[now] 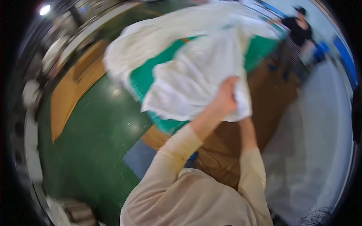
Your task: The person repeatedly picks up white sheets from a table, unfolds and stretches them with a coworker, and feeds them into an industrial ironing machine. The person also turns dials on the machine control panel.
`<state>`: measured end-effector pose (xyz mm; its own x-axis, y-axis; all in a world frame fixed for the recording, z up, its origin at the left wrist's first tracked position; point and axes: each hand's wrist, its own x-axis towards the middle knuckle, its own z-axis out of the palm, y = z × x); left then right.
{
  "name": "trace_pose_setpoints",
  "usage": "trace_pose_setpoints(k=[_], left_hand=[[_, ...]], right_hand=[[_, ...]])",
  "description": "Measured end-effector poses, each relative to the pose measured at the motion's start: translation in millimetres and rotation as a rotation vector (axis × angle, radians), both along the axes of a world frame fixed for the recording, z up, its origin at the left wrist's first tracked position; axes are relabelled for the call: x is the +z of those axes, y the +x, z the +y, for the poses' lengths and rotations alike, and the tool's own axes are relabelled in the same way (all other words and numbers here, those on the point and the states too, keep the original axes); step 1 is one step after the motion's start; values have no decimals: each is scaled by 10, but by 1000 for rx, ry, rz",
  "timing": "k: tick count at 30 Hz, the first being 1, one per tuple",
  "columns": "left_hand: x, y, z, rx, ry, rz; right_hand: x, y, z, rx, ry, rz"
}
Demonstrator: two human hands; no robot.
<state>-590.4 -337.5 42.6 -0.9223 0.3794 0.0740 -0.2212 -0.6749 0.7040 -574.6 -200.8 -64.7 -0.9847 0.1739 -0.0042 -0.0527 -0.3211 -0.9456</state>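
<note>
A white cloth (188,86) hangs from my hands over a green surface (145,81) that bears more white fabric (151,35). My left hand (226,96) grips the cloth near its right edge, with the thumb on top and the fingers closed round the fabric. Only the wrist and forearm of my right arm show clearly, just below the cloth's lower right corner; the right hand itself is hidden behind the fabric. The picture is somewhat blurred.
Another person (298,32) in a dark top stands at the upper right, one arm stretched to the fabric pile. Brown sheeting (222,158) covers the floor below and right. More brown board (73,83) lies left on the green floor (98,132). Pale sheeting (313,139) runs along the right.
</note>
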Motion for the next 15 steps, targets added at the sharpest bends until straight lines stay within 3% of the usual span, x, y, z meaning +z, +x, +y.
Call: trace_pose_setpoints(k=[1, 2, 3, 5, 6, 8, 10, 12, 15], left_hand=[[238, -32, -25, -244, 303, -467], [657, 144, -106, -98, 138, -574], [656, 145, -204, -98, 69, -467], [587, 45, -384, -62, 34, -351], [632, 101, -467, -4, -4, -283], [354, -215, -813, -268, 152, -315], [244, -257, -1053, -93, -23, -172], [54, -262, -1384, 34, -564, 215], [-800, -184, -2093, 261, -1545, 771]], right_hand=[[201, 109, -244, 21, -176, 121], [-4, -90, -314, -73, 60, 308], [129, -107, -425, 34, -314, 144], [258, -171, -489, 43, -611, 3], [303, -111, -334, 12, -623, 9], [296, -139, -23, -267, -563, 46], [443, 40, 292, -489, -505, 191], [1077, 570, 698, -614, -430, 360], [1646, 1083, 641, -721, -319, 420]])
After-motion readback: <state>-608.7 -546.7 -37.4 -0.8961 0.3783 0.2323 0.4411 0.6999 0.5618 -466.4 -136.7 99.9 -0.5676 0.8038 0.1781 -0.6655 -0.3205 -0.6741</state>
